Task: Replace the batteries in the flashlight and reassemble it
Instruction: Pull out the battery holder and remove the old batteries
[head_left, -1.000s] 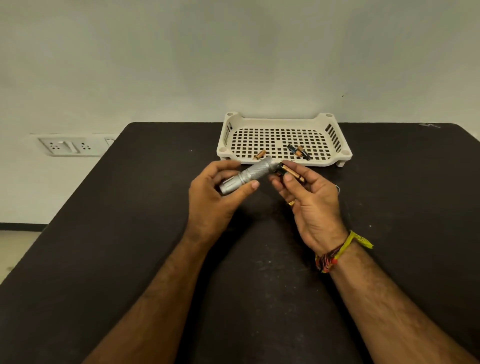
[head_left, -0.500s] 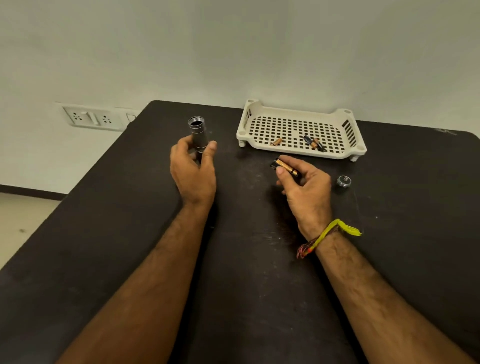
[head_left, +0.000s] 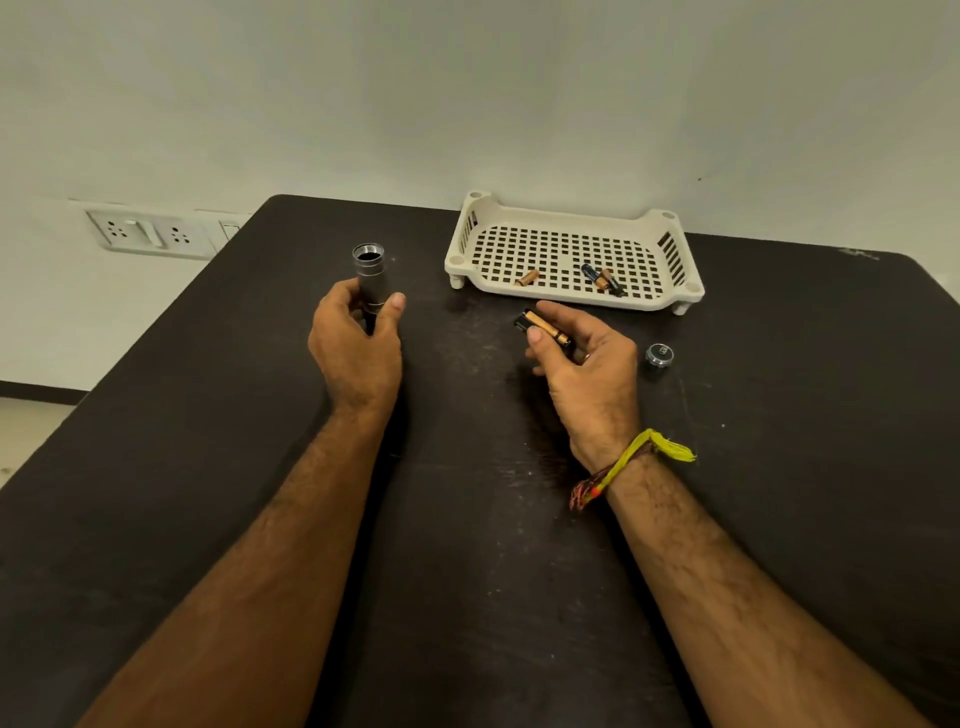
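My left hand (head_left: 358, 348) grips the silver flashlight body (head_left: 371, 278) upright on the black table (head_left: 208, 467), its open end facing up. My right hand (head_left: 582, 364) holds a black battery holder with copper-coloured batteries (head_left: 543, 327) between thumb and fingers, just above the table and to the right of the flashlight. The flashlight's round end cap (head_left: 659, 356) lies on the table right of my right hand.
A cream perforated tray (head_left: 571, 249) stands at the back of the table, holding a loose copper battery (head_left: 527, 278) and two more batteries (head_left: 602, 279). A wall socket panel (head_left: 148, 234) sits left of the table. The table's left edge runs diagonally.
A second ago both hands held the flashlight and battery holder together in front of the tray. The left hand has since carried the body left and stood it upright; the right hand keeps the holder.
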